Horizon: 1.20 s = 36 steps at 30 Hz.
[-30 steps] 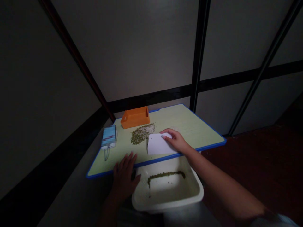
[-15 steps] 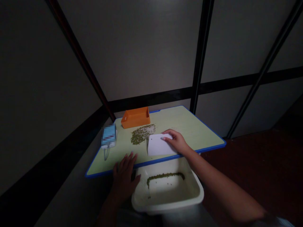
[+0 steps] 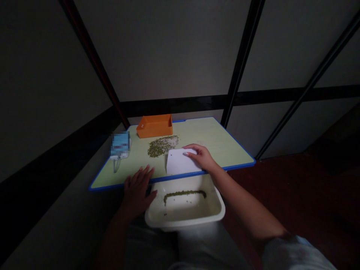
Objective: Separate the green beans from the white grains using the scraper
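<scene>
A flat white card (image 3: 180, 162) with a small hole in one corner stands tilted at the table's near edge. My right hand (image 3: 201, 155) grips it, thumb on the near face. Beyond the card lies a spread of small green beans mixed with white grains (image 3: 161, 145). My left hand (image 3: 139, 193) has its fingers spread, fingertips at the table edge and thumb by the rim of a white plastic basin (image 3: 185, 223). Inside that basin, below the table edge, a line of green beans (image 3: 184, 193) lies along the far side, with a few loose ones.
An orange tray (image 3: 154, 129) stands at the back left of the pale green table (image 3: 225, 146), which has a blue edge. At the left edge sits a small blue-and-white object (image 3: 120, 144), partly pixelated, with a cord or loop. Panelled walls (image 3: 174, 56) close in behind and left.
The view has shifted, so everything sits a little higher and further left in the picture. Both hands keep nearly the same pose, and the card stays in my right hand.
</scene>
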### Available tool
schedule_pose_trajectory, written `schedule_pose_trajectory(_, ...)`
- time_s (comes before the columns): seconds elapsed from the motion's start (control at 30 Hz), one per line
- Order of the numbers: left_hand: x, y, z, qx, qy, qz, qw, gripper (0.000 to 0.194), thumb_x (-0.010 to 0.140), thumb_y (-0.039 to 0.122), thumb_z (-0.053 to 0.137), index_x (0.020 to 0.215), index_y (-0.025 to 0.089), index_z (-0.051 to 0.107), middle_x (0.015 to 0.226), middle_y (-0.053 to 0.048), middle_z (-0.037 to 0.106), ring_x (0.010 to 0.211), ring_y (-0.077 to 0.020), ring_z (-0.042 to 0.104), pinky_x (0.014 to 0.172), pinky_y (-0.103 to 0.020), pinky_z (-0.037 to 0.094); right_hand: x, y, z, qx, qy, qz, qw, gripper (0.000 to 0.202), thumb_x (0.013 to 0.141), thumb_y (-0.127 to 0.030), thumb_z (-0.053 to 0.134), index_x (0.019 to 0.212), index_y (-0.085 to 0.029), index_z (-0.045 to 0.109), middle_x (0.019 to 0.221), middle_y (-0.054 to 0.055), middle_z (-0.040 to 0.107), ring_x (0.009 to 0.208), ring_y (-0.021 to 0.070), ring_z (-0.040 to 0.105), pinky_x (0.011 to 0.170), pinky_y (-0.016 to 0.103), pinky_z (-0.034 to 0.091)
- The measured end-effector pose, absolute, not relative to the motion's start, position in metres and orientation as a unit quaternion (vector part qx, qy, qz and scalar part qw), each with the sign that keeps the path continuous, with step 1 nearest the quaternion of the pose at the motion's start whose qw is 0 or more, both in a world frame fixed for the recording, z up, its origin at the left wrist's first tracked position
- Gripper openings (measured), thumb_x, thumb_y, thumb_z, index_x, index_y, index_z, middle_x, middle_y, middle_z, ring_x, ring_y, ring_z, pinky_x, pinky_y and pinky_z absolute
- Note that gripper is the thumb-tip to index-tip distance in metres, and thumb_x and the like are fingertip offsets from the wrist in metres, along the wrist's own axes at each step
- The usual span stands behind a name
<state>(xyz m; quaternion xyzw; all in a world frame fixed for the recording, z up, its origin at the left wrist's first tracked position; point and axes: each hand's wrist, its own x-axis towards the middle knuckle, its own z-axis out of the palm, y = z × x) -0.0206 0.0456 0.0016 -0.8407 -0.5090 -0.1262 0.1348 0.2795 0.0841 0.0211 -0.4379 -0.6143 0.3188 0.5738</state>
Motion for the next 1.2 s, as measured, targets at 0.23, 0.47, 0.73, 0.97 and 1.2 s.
schedule_pose_trajectory(0.23,-0.020,0.045,0.002,-0.839,-0.515,-0.111,0.134,0.049,0.086,0.047,0.060,0.127,0.023,0.052,0.137,-0.009,0.055,0.120,-0.0250,0.056,0.100,-0.053,0.050,0.280,0.081,0.019,-0.442,-0.573,0.321,0.611,0.031,0.069,-0.043,0.078,0.093,-0.024,0.076,0.102,0.005,0.076,0.097,0.0226,0.067,0.091,0.038,0.050)
schedule_pose_trajectory(0.47,-0.025,0.047,0.000,-0.839,-0.508,-0.120,0.151,0.049,0.086,0.047,0.060,0.128,0.024,0.052,0.138,-0.009,0.054,0.122,-0.0254,0.055,0.102,-0.054,0.050,0.309,0.088,0.030,-0.475,-0.491,0.271,0.678,0.037,0.073,-0.044,0.073,0.100,-0.019,0.070,0.096,0.009,0.074,0.081,0.0225,0.065,0.070,0.034,0.052)
schedule_pose_trajectory(0.73,-0.026,0.046,0.000,-0.835,-0.523,-0.108,0.131,0.050,0.086,0.047,0.060,0.130,0.024,0.051,0.141,-0.009,0.052,0.125,-0.0264,0.054,0.104,-0.056,0.048,0.338,0.140,0.068,-0.473,-0.525,0.238,0.666,0.037,0.063,-0.046,0.078,0.089,-0.020,0.071,0.095,0.006,0.074,0.085,0.0225,0.062,0.078,0.036,0.049)
schedule_pose_trajectory(0.97,-0.029,0.048,-0.007,-0.837,-0.520,-0.107,0.129,0.052,0.086,0.047,0.060,0.132,0.025,0.049,0.145,-0.010,0.048,0.129,-0.0280,0.050,0.107,-0.058,0.044,0.326,0.147,0.057,-0.464,-0.520,0.248,0.672,0.038,0.067,-0.048,0.074,0.091,-0.020,0.068,0.091,0.006,0.072,0.081,0.0202,0.062,0.073,0.033,0.048)
schedule_pose_trajectory(1.2,-0.028,0.048,-0.008,-0.839,-0.514,-0.105,0.145,0.052,0.086,0.047,0.060,0.132,0.025,0.049,0.145,-0.010,0.048,0.129,-0.0282,0.050,0.107,-0.058,0.044,0.329,0.131,0.052,-0.461,-0.567,0.312,0.607,0.035,0.062,-0.046,0.078,0.084,-0.020,0.069,0.076,0.002,0.070,0.065,0.0168,0.059,0.060,0.029,0.045)
